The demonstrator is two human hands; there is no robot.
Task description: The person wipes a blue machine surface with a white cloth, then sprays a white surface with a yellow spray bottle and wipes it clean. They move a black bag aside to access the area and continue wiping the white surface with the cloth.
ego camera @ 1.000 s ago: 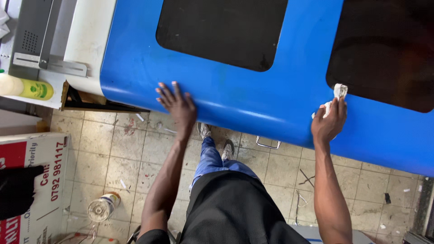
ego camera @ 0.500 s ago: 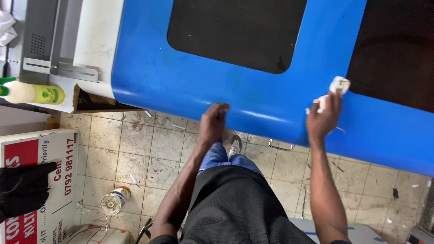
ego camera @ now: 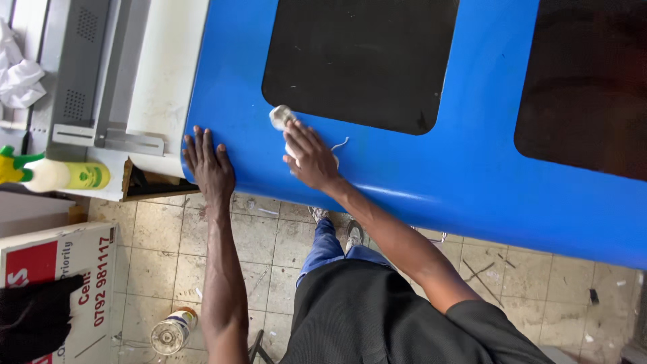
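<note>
Right hand (ego camera: 309, 156) grips a white cloth (ego camera: 280, 116) on the blue panel (ego camera: 472, 168) (frame centre); left hand (ego camera: 210, 165) lies open, flat at the panel's left edge.

The left hand (ego camera: 210, 167) lies flat, fingers spread, on the blue panel (ego camera: 485, 162) near its edge. The right hand (ego camera: 309, 156) presses a white cloth (ego camera: 280, 116) onto the panel just beside 1 of 2 black windows (ego camera: 360, 61). A spray bottle (ego camera: 57, 175) lies well left.
</note>
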